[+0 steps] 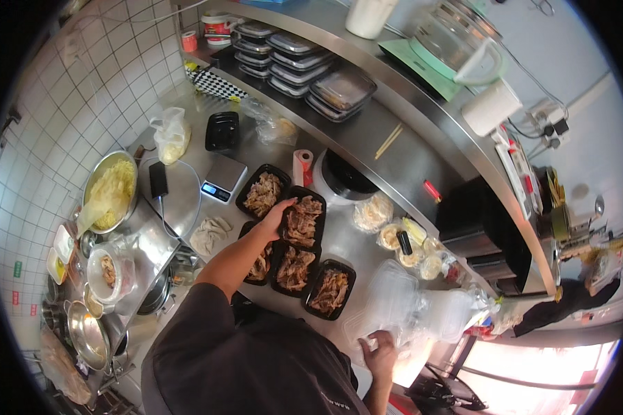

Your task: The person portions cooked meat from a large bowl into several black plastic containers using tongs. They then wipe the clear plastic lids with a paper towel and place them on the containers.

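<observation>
My left hand [278, 219] grips the left rim of a black plastic container of shredded cooked meat [303, 220]. Around it stand more black containers of meat: one at the upper left [264, 192], one just below [296, 270], one at the lower right [329, 289] and one partly hidden by my forearm [259, 264]. At the lower right, the thumb and fingers of my right hand [379, 348] pinch the edge of a clear plastic lid [361, 324]. Beside it lie stacked clear lids [393, 282].
A digital scale [224, 179], crumpled cloth [210, 234] and noodle bowl [111, 194] are leftward. A round pot [342, 176] and bagged foods [373, 212] stand beyond the meat. The overhanging shelf [353, 132] holds lidded containers [298, 65]. A black-sleeved arm [566, 306] shows far right.
</observation>
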`<state>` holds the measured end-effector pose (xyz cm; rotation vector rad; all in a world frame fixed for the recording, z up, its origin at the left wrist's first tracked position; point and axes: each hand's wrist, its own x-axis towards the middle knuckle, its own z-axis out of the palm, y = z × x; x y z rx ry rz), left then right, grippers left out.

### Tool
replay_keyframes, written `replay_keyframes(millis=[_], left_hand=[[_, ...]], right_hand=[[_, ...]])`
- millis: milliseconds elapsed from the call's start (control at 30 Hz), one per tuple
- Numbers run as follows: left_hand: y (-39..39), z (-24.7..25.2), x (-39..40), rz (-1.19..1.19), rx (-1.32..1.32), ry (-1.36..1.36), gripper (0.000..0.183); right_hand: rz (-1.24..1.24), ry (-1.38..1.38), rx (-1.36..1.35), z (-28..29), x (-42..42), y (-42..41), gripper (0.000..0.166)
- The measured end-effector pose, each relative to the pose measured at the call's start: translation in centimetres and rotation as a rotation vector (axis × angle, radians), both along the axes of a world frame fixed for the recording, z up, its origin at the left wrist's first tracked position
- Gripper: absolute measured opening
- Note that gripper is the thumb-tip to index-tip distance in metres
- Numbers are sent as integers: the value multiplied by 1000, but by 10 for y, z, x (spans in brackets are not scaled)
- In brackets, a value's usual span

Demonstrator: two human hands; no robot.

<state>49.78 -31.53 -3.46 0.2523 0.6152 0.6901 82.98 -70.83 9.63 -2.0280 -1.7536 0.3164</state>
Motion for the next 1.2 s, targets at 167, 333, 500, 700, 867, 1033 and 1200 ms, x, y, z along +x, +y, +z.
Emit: replay_keyframes(millis=[167,333,500,700,867,1033,1200], left_hand=[[31,13,34,-84,-51,463,66],[56,-82,29,-132,486,1066,66],[69,-59,17,-314,998,1484,39],[164,6,-15,107,1604,1544,48],[232,-32,-2,-262,1493,1710,47],[251,-63,-13,-188,1415,1411,39],[233,-45,-70,-49,1428,888,38]], right_hand=[[43,61,-151,-10,-48,20,30],[147,34,-195,0,-77,68,28],[103,29,-199,4,-105,103,27],[-28,77,-226,-4,-163,126,25],[-101,108,-245,-17,-219,144,25],[-137,155,-196,-19,-250,164,24],[-182,265,-87,-2,-260,210,27]])
